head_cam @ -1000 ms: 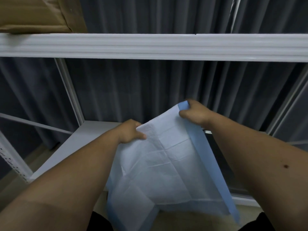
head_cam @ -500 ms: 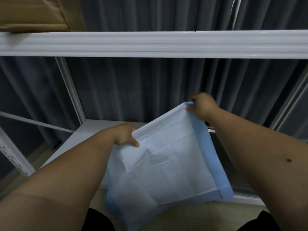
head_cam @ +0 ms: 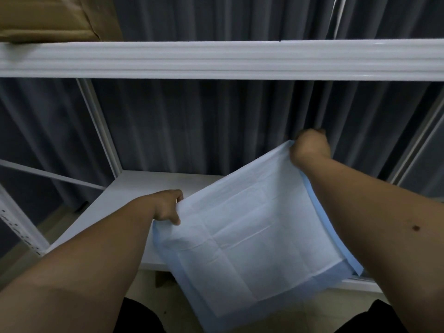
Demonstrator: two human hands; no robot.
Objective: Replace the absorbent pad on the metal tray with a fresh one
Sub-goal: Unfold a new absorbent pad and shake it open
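I am watching both hands holding a pad [head_cam: 249,239] spread out in the air over a white shelf [head_cam: 134,188]. The left hand [head_cam: 167,207] is pinching the pad's near-left corner, its fingers curled over the edge and the thumb pressing down on the white face. The right hand [head_cam: 310,147] is gripping the far corner, raised higher and further back, its fingers closed round the edge so that the fingertips are hiding behind the pad. The pad is hanging slanted between them, high at the right hand and drooping toward me, its white creased face turned up and its blue border showing along the right and lower edges. Its lower part is hanging past the shelf's front edge, over the pale floor [head_cam: 312,311]. A white beam [head_cam: 216,60] is crossing the top of the view with a cardboard box [head_cam: 48,18] sitting on it at left, and a dark curtain [head_cam: 204,128] is hanging behind the rack
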